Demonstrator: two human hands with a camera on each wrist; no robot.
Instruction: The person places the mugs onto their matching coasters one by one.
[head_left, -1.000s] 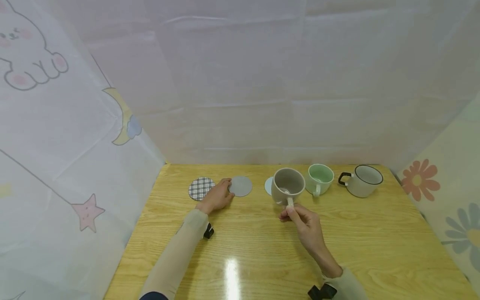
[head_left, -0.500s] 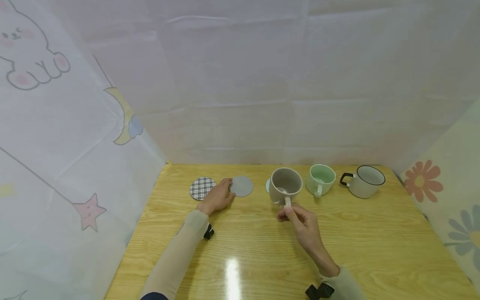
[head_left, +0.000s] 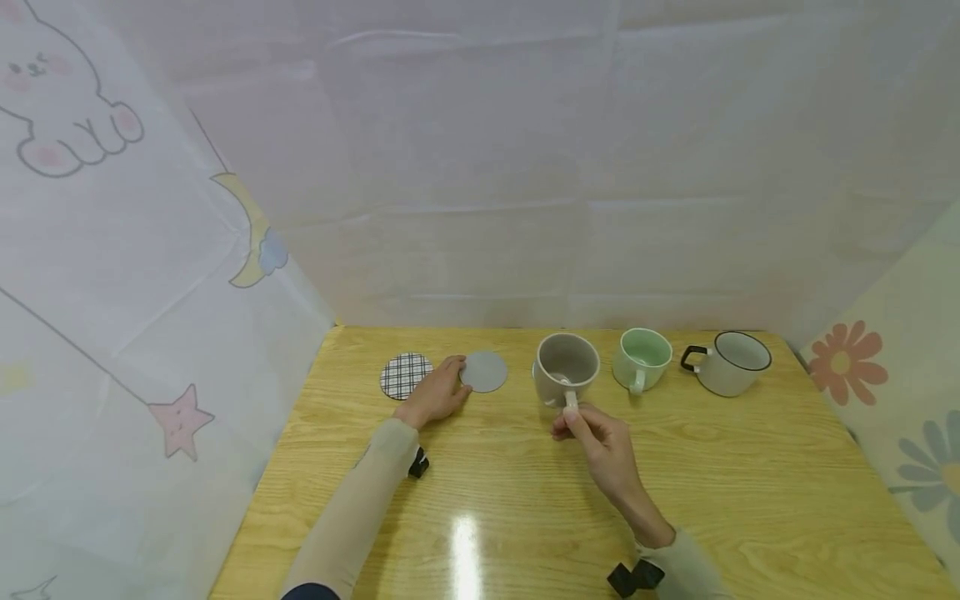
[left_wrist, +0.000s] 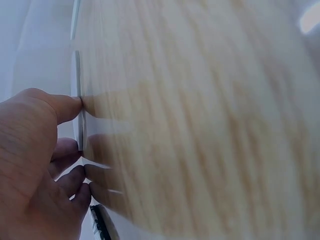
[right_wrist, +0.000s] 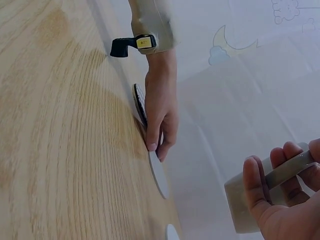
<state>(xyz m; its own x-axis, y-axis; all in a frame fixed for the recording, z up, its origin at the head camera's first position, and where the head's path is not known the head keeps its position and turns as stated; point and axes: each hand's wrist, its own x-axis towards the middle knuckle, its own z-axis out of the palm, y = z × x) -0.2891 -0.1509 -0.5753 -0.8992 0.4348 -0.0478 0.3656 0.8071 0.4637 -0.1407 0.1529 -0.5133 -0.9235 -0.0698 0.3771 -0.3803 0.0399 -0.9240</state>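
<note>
- pale, creased sheets [head_left: 465,183] stand behind the grey coaster [head_left: 484,372] and to both sides of it, printed with a rabbit, moon and star on the left, flowers on the right.
- wooden table [head_left: 525,500], glossy yellow, under the grey coaster.
- right hand [head_left: 603,446], in front and to the right of the grey coaster: thumb and fingers grasp a mug's handle.
- left hand [head_left: 433,393], at the grey coaster's left edge: fingers loosely extended, thumb apart, tips touching the rim.
- white mug [head_left: 720,375] with black rim and handle, upright, farthest right of the grey coaster.
- taupe mug [head_left: 558,387], held by that handle, raised off the table, just right of the grey coaster.
- green mug [head_left: 642,358], upright, right of the grey coaster, between the other two mugs.
- checked coaster [head_left: 406,376], flat, left of the grey coaster.
- pale coaster [right_wrist: 172,233], right of the grey coaster, mostly hidden by the taupe mug in the head view.
</note>
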